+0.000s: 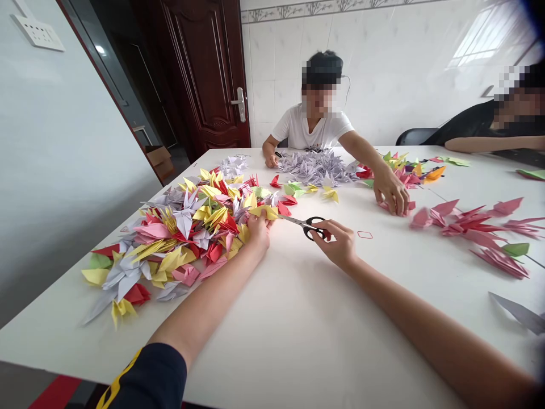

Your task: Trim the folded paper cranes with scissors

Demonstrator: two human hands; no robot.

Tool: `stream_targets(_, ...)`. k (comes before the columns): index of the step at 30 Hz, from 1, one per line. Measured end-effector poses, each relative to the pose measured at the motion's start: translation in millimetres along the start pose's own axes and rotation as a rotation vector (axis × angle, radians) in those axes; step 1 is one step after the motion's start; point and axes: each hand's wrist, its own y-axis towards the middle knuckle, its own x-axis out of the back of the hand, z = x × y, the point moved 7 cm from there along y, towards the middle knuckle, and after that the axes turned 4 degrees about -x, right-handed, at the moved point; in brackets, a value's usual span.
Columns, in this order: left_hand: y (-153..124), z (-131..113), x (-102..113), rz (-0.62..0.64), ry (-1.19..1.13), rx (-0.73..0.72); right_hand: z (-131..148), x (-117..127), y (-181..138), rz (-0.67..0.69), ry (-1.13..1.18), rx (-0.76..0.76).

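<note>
My right hand point(336, 244) is shut on a pair of black-handled scissors point(309, 228), whose closed steel blades point left. The blade tips reach toward a yellow origami crane point(264, 212), which my left hand point(259, 230) pinches at the near edge of a large heap of origami cranes point(183, 227). The heap mixes yellow, red, pink and grey paper and lies on a white table point(272, 341). A small red loop point(365, 234) lies just right of the scissors.
A co-worker's hand point(392, 190) rests on pink paper across the table. That person in a white T-shirt point(317, 128) sits behind a grey crane pile point(315, 167). A pink crane string point(468, 224) lies right. Another person in black point(481, 128) leans at the right.
</note>
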Motion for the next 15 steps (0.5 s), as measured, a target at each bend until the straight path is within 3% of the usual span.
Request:
stream_targets(7, 0.1, 3.2, 0.5, -0.007, -0.043, 0.063, 11.3, 1.7, 0.1, -0.05, -0.022, 0.087)
stream_targets(15, 5.5, 2.8, 2.8, 0.009, -0.012, 0.016, 19.6, 2.1, 0.9, -0.034, -0.046, 0.147)
